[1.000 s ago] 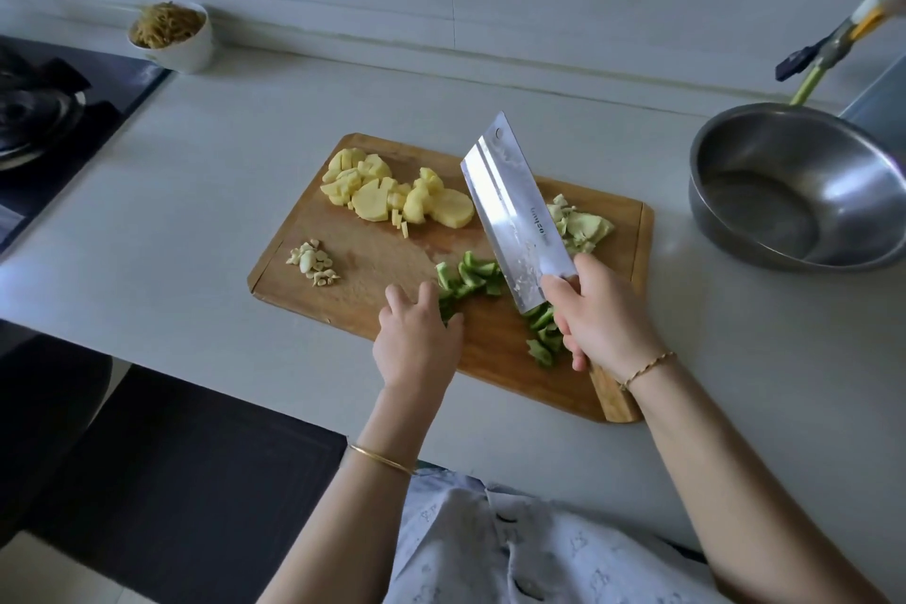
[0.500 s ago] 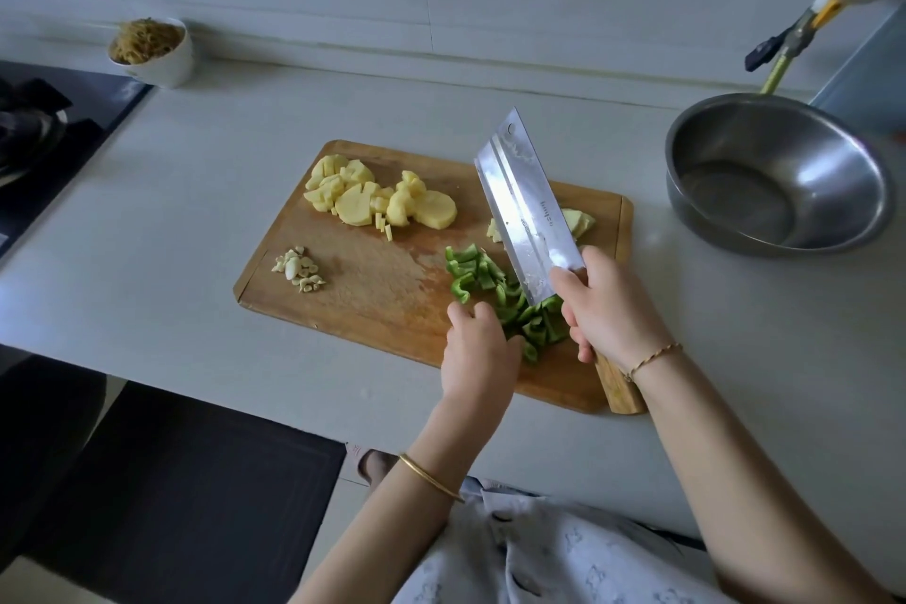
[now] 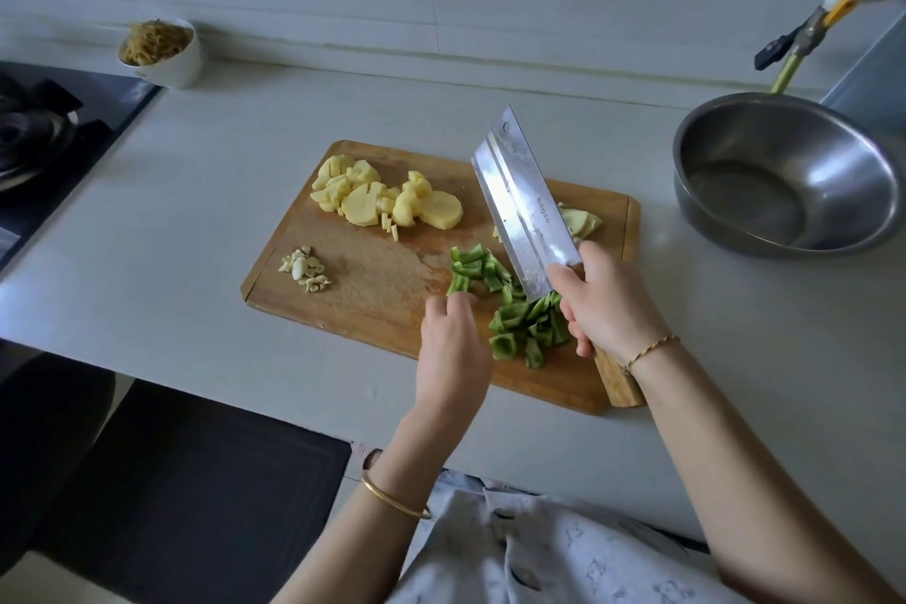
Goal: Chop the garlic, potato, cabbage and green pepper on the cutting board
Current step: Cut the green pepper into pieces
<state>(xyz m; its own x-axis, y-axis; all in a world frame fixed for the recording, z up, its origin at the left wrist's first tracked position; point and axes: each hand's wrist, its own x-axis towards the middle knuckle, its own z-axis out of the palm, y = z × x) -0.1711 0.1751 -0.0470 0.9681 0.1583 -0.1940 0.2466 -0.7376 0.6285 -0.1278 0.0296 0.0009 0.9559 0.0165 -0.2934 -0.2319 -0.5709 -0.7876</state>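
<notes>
A wooden cutting board [image 3: 372, 294] lies on the counter. Sliced potato [image 3: 387, 199] is piled at its far left, chopped garlic [image 3: 305, 269] near its left edge, pale cabbage pieces [image 3: 581, 222] at its far right. Cut green pepper pieces [image 3: 510, 309] lie at the front middle. My right hand [image 3: 605, 302] grips the handle of a cleaver [image 3: 527, 211], whose blade is raised and tilted over the pepper. My left hand [image 3: 453, 353] sits at the left edge of the pepper pieces, fingertips touching them.
A steel bowl [image 3: 789, 172] stands on the counter at the right, a tap [image 3: 804, 39] behind it. A white bowl of shredded food [image 3: 162, 52] sits at the back left beside the black stove [image 3: 44, 132]. The counter edge runs just in front of the board.
My left hand has moved right along the board and swept the green pepper pieces together beside the cleaver. The cleaver stays raised in my right hand.
</notes>
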